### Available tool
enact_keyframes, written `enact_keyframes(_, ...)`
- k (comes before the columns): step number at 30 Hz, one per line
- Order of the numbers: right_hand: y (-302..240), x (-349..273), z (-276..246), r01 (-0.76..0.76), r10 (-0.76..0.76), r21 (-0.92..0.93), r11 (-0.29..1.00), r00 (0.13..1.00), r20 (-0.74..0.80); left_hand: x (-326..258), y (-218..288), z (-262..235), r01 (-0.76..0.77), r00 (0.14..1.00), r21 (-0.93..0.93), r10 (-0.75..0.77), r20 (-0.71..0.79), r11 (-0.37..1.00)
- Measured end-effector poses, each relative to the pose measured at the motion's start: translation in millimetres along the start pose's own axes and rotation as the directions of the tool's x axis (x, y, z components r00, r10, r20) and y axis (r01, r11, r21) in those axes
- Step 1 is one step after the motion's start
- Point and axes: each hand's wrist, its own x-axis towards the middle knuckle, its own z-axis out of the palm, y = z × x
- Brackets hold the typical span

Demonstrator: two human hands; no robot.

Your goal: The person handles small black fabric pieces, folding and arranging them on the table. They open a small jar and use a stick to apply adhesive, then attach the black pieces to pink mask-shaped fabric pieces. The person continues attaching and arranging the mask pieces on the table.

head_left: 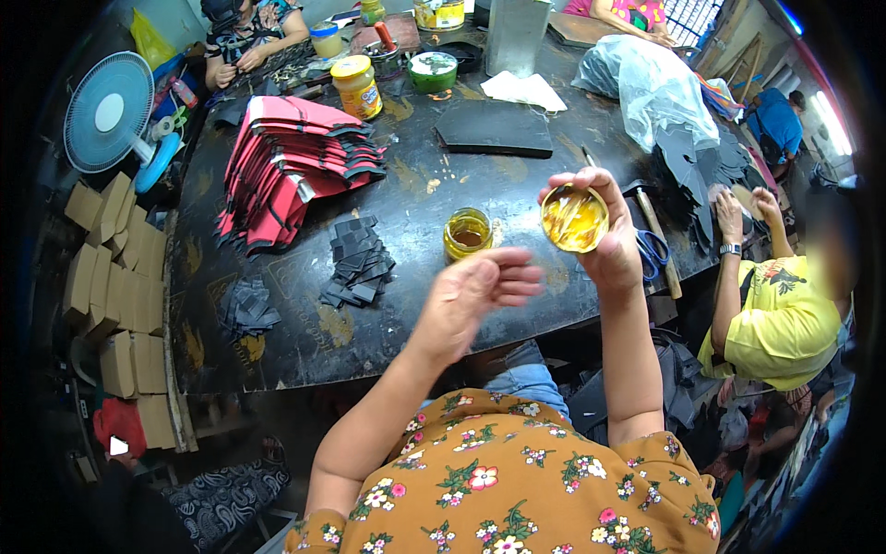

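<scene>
My right hand [616, 242] is raised over the table's front part and grips a round jar lid [574, 218] by its rim, its inner face smeared with yellow glue. My left hand [475, 300] hangs in the air just in front of an open glass jar [467, 233] of amber, glue-like stuff. Its fingers stretch to the right, slightly blurred, with nothing in them. Left of the jar lie a pile of small dark grey pieces [358, 263] and a smaller pile of grey pieces [247, 307]. Behind these leans a stack of pink pieces with black edging [295, 166].
On the black table [406, 342] are a dark slab [494, 127], blue-handled scissors [652, 254], a hammer [659, 245], a yellow-lidded jar [356, 88] and clear plastic [637, 88]. A fan [109, 111] stands left. Co-workers sit around, one in yellow [784, 319] at right.
</scene>
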Motion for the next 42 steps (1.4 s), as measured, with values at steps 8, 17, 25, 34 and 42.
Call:
enact_keyframes(8, -2.4, -19.1, 53.4, -0.074, 0.082, -0.09, 0.993, 0.992, 0.093, 5.5, -14.7, 24.0, 0.131, 0.991, -0.41, -0.114, 0.066, 0.903)
enact_keyframes(17, -70.2, -10.4, 92.7, 0.388, 0.006, -0.912, 0.134, 0.92, 0.392, 0.2, 9.0, 8.0, 0.034, 0.998, -0.305, -0.019, 0.052, 0.952)
enact_keyframes(25, -53.5, -5.3, 105.4, 0.538, -0.044, -0.843, 0.031, 0.843, 0.536, -11.6, 8.6, 12.6, 0.07, 0.997, -0.28, -0.076, -0.012, 0.957)
enact_keyframes(34, -30.5, -0.9, 102.0, 0.447, -0.254, -0.889, 0.103, 0.876, 0.411, -8.7, 7.5, 12.5, -0.022, 0.998, -0.273, 0.006, -0.059, 0.962)
enact_keyframes(42, -54.4, 10.6, 102.0, 0.265, -0.053, -0.82, 0.507, 0.959, 0.278, -13.1, 9.2, -13.1, 0.02, 0.996, -0.323, -0.046, -0.074, 0.946)
